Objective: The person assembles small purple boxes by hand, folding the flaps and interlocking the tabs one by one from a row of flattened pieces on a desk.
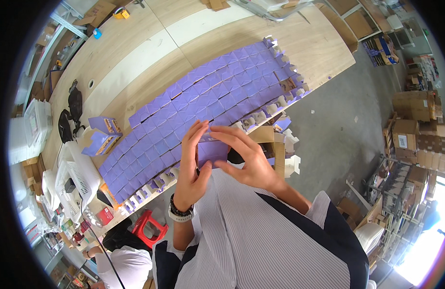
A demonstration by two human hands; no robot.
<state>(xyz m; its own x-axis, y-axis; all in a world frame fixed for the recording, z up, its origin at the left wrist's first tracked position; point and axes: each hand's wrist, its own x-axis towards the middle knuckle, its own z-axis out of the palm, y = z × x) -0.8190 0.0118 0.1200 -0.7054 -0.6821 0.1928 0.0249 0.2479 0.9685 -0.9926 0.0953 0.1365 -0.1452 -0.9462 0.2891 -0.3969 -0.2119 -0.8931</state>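
Close to my chest, at the table's near edge, a small purple carton sits between my two hands. My left hand lies along its left side with fingers extended and thumb at the near edge. On the opposite side my right hand curves over it, fingertips at the far edge and thumb at the near one. Part of the carton is hidden by the fingers. Just beyond, tight rows of matching purple cartons cover the table, with pale flaps sticking out along the near side.
Left of the rows stand opened purple cartons and a white plastic basket. A brown cardboard box holding flaps is right of my hands. A red stool and another person are at lower left. Stacked boxes line the right.
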